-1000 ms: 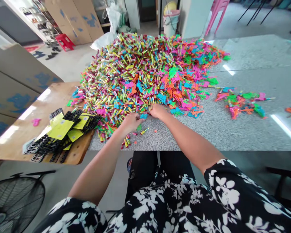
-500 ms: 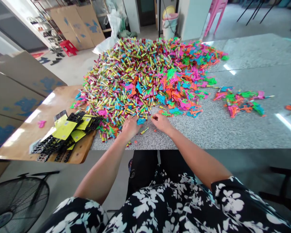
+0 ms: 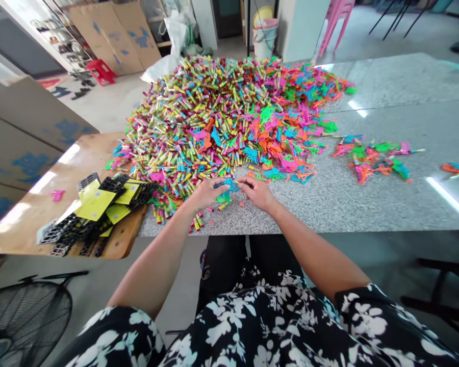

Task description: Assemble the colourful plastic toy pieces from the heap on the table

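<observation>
From here I see the left hand [image 3: 206,194] pinching a small blue plastic piece [image 3: 229,184] between thumb and fingers, just above the near part of the stone bench [image 3: 321,209], in front of the big heap. The fingers hide part of its outline, so its shape is hard to make out. The right hand [image 3: 258,194] meets it from the other side, fingers drawn narrow; a speck of yellow shows at their tips, but I can't tell whether they grip it. A green piece [image 3: 224,197] peeps out below the blue one, partly covered, and whether it is held or lying loose I can't say.

The heap of little tubes [image 3: 191,112] buries most of its own pieces, and bright plastic pieces [image 3: 279,142] spill over its right side. On the wooden bench [image 3: 23,229], yellow cards [image 3: 95,205] overlap black racks [image 3: 71,227]; the faint print on the cards is too small to read. Blue markings sprawl over the cardboard boxes [image 3: 30,135], blurred past reading. The black fan [image 3: 34,316] is cut off at the left edge.
</observation>
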The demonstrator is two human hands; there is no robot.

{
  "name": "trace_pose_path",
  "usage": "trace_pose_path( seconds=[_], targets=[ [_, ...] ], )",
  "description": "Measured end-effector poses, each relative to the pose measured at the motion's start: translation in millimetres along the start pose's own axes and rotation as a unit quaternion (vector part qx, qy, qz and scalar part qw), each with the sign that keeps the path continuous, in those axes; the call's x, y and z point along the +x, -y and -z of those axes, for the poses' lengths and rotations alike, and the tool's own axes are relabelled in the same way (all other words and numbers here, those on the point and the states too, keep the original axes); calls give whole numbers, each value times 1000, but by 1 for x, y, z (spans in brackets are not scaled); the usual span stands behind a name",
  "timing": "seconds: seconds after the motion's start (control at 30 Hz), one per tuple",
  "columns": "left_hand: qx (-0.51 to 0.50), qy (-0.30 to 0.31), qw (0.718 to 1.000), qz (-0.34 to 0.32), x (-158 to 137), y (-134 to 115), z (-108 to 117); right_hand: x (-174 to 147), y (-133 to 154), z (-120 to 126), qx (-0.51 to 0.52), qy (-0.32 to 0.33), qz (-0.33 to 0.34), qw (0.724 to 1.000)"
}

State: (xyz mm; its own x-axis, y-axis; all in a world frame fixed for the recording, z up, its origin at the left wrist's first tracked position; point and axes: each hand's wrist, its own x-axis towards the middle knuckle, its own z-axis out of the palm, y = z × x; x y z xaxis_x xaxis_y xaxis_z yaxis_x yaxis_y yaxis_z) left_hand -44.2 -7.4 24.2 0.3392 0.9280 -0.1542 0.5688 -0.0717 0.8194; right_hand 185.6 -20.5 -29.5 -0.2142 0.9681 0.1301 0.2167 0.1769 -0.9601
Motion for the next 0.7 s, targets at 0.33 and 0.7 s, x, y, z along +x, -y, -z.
trace_pose_path(
  seconds=[0.33,0.7],
  targets=[
    [-45,7,999,22,0,-18,-7,-3,5,11,143,-107,-51,983],
    [-34,38,999,-6,1,-26,-8,-18,14,9,243,-23,-29,969]
  ],
)
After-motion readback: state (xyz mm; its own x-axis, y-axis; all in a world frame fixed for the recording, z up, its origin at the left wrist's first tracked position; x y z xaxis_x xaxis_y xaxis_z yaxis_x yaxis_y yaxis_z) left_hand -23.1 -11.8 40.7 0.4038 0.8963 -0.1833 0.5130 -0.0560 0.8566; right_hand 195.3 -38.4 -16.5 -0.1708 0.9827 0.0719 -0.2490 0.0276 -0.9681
